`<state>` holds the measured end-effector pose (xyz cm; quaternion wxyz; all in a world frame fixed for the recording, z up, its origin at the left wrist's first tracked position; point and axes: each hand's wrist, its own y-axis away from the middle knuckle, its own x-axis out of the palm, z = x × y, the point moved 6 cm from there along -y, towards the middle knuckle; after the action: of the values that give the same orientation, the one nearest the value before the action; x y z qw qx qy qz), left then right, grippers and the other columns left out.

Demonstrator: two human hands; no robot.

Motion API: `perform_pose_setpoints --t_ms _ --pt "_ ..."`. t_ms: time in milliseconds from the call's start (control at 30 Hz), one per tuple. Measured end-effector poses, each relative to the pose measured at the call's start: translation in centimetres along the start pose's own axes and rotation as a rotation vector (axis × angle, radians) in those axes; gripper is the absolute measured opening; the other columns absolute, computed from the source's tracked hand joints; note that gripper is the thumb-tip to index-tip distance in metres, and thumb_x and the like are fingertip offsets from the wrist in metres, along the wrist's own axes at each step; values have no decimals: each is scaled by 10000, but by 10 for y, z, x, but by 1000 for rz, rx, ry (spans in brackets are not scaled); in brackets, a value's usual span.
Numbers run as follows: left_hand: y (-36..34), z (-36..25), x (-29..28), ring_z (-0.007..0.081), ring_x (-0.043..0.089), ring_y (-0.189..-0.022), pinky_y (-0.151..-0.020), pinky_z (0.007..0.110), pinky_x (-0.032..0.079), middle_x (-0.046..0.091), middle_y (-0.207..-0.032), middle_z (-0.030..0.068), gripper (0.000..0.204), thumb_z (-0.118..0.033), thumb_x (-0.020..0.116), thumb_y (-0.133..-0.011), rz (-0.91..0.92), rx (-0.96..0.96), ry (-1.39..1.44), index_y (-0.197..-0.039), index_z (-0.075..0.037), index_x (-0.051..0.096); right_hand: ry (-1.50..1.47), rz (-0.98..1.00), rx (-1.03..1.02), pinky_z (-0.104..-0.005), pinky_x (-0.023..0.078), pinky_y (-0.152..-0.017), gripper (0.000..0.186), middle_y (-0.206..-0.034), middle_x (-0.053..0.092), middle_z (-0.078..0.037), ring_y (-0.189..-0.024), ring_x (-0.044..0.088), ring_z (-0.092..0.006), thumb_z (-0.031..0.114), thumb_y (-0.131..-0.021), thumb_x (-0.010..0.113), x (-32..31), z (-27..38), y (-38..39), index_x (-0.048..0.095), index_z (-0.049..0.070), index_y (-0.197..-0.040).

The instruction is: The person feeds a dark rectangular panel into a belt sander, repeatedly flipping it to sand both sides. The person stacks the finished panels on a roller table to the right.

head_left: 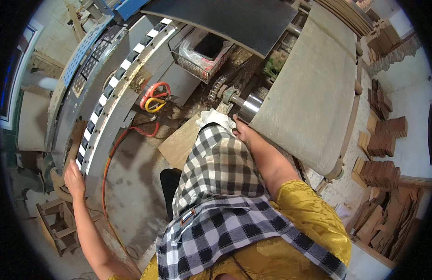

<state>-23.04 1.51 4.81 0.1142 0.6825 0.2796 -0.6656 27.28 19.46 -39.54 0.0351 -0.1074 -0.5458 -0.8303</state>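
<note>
My left hand (75,177) is at the lower end of the curved wheel track (106,95), its fingers together beside a narrow brown strip (76,139); what they grip is unclear. My right hand (240,128) is beside my raised leg in checked cloth (218,163), just below a steel roller (249,108) at the belt conveyor's (309,93) corner; its fingers are curled and partly hidden. A crumpled white cloth (213,116) lies just left of that hand.
A black board (225,21), a wire basket (202,51), a chain (220,86), red and yellow loops (155,100) and a hose (113,154) surround me. A wooden frame (55,224) stands lower left. Stacks of brown boards (379,172) line the right.
</note>
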Motion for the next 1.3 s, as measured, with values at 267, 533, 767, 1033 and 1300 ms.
perform_pose_setpoints --t_ms 267,533,767,1033,1300 --pt "5 51 16 400 494 -968 -853 428 358 564 -1018 244 484 -300 268 -933 76 -65 -100 -1028 80 552 -470 419 81 -362 513 -764 398 -927 646 -93 -813 623 -225 403 -813 584 20 -15 -34 614 43 -981" --pt "6 7 4 416 468 -814 -722 449 334 542 -873 255 452 -262 250 -933 -25 23 3 -847 76 538 -285 317 183 -394 481 -802 481 -970 635 -140 -827 620 -270 423 -865 410 19 -24 -115 613 11 -1009" --pt "3 -2 2 411 489 -889 -778 449 357 560 -937 262 517 -327 255 -937 91 -39 -16 -944 86 567 520 -500 -226 -392 451 -775 398 -1075 570 -121 -922 553 -251 362 -851 428 17 19 -37 571 32 -1021" --pt "19 11 2 414 475 -736 -682 463 346 530 -762 261 468 -281 282 -927 -60 -26 -24 -721 61 526 1333 -555 -414 -443 392 -840 320 -1126 491 -202 -1028 475 -343 116 -857 349 18 30 -102 474 -5 -1125" --pt "-16 -10 1 413 497 -792 -707 477 370 553 -806 249 475 -325 279 -915 -8 10 -46 -764 27 558 1746 -599 -621 -399 473 -659 426 -799 607 -184 -774 602 -313 433 -735 573 -94 15 -273 641 23 -830"
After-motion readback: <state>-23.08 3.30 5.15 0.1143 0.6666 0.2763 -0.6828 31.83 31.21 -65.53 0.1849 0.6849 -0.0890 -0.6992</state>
